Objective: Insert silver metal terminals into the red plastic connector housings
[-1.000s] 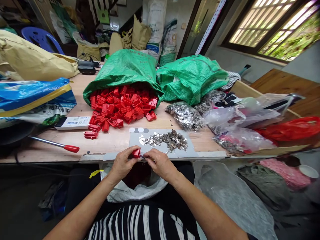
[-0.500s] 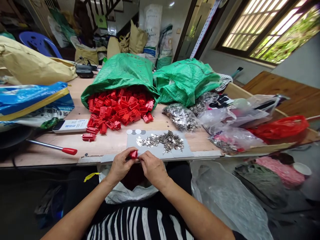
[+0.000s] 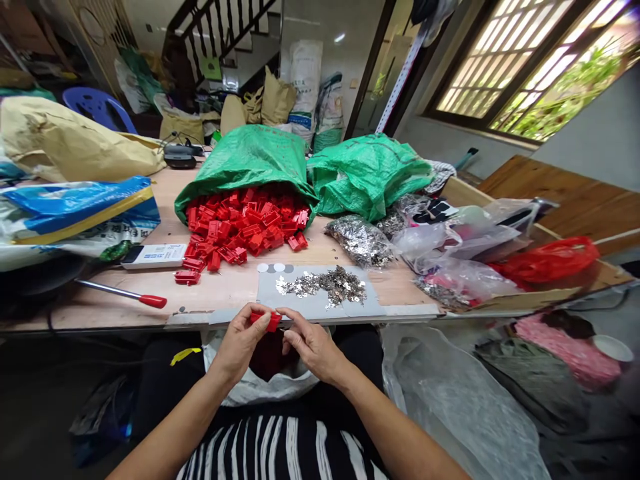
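The head view looks forward, down (hands (image 3: 316,348) near)

Red piece (image 3: 273,323), black-and-white striped shirt (image 3: 284,450)

Left hand (image 3: 239,339) pinches red boxy plastic part (image 3: 271,323); right hand (image 3: 315,345) beside it; silvery metal pieces (image 3: 345,285) on grey sheet (image 3: 269,292).

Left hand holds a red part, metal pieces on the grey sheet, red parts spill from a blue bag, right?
Not blue: in the head view, red parts spill from a green bag. Left hand holding a red part, metal pieces on grey sheet: correct.
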`<control>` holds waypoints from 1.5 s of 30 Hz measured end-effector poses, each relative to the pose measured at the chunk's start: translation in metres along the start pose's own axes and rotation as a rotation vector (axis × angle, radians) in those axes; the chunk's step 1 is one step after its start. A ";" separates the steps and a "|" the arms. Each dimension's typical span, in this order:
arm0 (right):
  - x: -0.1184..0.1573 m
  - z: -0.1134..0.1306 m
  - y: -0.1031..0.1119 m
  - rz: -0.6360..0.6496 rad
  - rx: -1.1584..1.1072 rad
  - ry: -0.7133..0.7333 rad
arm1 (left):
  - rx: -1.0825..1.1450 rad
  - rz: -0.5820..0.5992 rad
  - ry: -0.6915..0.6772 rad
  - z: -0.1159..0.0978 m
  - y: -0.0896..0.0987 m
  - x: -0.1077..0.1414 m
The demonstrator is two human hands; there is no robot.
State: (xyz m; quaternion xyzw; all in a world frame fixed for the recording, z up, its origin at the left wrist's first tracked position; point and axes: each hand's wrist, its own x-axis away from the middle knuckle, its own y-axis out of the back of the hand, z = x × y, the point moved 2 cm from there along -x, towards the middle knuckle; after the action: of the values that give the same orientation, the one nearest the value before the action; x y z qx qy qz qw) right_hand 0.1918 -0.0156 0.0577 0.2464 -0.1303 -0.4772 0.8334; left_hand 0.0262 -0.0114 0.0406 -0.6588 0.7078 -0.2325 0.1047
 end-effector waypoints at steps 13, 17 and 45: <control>-0.001 0.010 -0.001 -0.054 0.100 0.045 | 0.546 -0.100 0.311 0.010 -0.008 0.011; -0.002 0.011 0.000 -0.066 0.138 0.048 | 0.572 -0.119 0.325 0.013 -0.009 0.012; -0.035 -0.012 -0.004 -0.159 0.135 -0.001 | 0.194 -0.153 0.273 0.046 0.022 0.015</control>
State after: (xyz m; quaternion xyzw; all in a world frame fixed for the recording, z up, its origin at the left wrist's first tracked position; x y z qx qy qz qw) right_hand 0.1760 0.0166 0.0462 0.3111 -0.1427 -0.5320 0.7745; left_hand 0.0261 -0.0341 -0.0076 -0.6598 0.6377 -0.3939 0.0528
